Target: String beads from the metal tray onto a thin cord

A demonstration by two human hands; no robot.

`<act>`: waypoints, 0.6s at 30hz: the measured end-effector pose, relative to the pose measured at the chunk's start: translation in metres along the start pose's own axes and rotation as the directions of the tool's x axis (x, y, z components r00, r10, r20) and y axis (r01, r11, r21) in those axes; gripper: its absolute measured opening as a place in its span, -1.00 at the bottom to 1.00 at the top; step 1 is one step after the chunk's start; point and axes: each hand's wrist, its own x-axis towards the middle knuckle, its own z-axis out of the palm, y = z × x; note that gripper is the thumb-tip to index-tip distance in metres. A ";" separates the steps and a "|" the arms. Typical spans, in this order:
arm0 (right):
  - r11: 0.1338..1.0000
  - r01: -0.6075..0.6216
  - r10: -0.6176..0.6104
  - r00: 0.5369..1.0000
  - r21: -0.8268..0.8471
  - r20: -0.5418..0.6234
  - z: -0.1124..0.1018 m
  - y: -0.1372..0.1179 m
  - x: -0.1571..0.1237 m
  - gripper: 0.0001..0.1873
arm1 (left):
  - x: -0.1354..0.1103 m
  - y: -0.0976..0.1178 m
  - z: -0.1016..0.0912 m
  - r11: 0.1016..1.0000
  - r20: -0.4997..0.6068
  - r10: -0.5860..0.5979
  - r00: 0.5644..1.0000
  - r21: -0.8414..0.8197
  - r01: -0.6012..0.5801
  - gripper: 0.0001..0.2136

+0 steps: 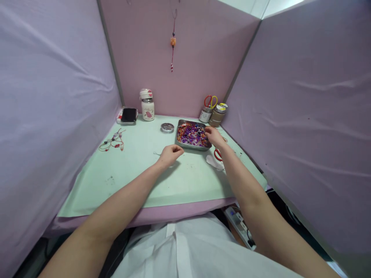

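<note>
While the beaded cords [113,143] lie at the left of the tabletop [188,181], well apart from both hands, the work centres on the metal tray [193,147], which sits right of the small round container [167,131] and just beyond the left hand [171,155]. Good handling here, I judge, means resting that left hand low and quiet by the tray's near left corner, while the right hand [213,136] sorts lightly with its fingertips. The beads [191,136] are small and mixed in colour (purple seems to lead, with orange toward the left), so parting them gently and lifting one or two at a time should beat scooping, which could spill some over the rim.

As for pose, the left forearm slants in from the near left; the fingertips of that hand are drawn together in a pinch, though I cannot tell whether anything thin lies between them. The right arm reaches in from the near right, just beside a red-handled tool [218,155], and its hand bends over the tray's right edge, fingers angled toward the beads. Whether they are closed on one, I cannot tell.
</note>
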 end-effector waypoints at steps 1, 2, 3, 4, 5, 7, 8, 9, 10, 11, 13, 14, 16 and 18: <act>0.997 -0.010 0.013 0.999 -0.072 0.038 0.005 -0.001 0.006 -0.57 | 0.000 -0.001 0.000 1.000 0.002 0.006 1.000 0.004 -0.006 -0.83; 0.991 -0.024 0.033 0.997 -0.134 0.069 0.010 -0.002 0.012 -0.55 | 0.000 -0.001 0.000 1.000 0.003 0.010 1.000 0.008 -0.011 -0.83; 0.987 -0.031 0.045 0.995 -0.159 0.085 0.015 -0.002 0.017 -0.53 | 0.000 -0.002 0.000 1.000 0.003 0.013 1.000 0.010 -0.013 -0.82; 0.984 -0.035 0.052 0.994 -0.174 0.093 0.020 -0.002 0.022 -0.51 | 0.000 -0.002 0.000 1.000 0.003 0.012 1.000 0.010 -0.012 -0.82; 0.982 -0.041 0.059 0.994 -0.186 0.092 0.025 -0.001 0.027 -0.50 | 0.000 -0.003 -0.001 1.000 0.002 0.008 1.000 0.008 -0.008 -0.82; 0.979 -0.051 0.068 0.994 -0.198 0.082 0.033 0.001 0.035 -0.47 | 0.001 -0.004 -0.001 1.000 0.001 0.004 1.000 0.002 -0.004 -0.82; 0.978 -0.054 0.071 0.994 -0.202 0.078 0.037 0.003 0.038 -0.46 | 0.001 -0.004 -0.001 1.000 0.001 0.007 1.000 0.000 -0.007 -0.82; 0.978 -0.053 0.071 0.994 -0.204 0.078 0.040 0.004 0.041 -0.45 | 0.001 -0.004 -0.001 1.000 -0.001 0.009 1.000 -0.001 -0.009 -0.83; 0.978 -0.050 0.068 0.994 -0.202 0.083 0.043 0.005 0.042 -0.44 | 0.001 -0.005 -0.001 1.000 0.000 0.010 1.000 -0.002 -0.010 -0.83; 0.979 -0.046 0.065 0.994 -0.199 0.093 0.046 0.005 0.043 -0.44 | 0.001 -0.005 -0.001 1.000 0.000 0.009 1.000 0.000 -0.009 -0.83; 0.982 -0.033 0.056 0.991 -0.186 0.122 0.052 0.004 0.044 -0.44 | 0.001 -0.005 -0.001 1.000 0.001 0.002 1.000 0.008 -0.002 -0.83; 0.984 -0.026 0.051 0.989 -0.178 0.138 0.054 0.002 0.043 -0.44 | 0.000 -0.004 -0.001 1.000 0.001 -0.002 1.000 0.014 0.002 -0.82; 0.987 -0.011 0.038 0.986 -0.161 0.165 0.060 -0.004 0.041 -0.43 | 0.000 -0.004 -0.001 1.000 0.002 -0.003 1.000 0.023 0.003 -0.82; 0.990 0.004 0.023 0.982 -0.144 0.189 0.066 -0.011 0.036 -0.43 | -0.001 -0.003 -0.001 1.000 0.002 -0.005 1.000 0.028 0.004 -0.83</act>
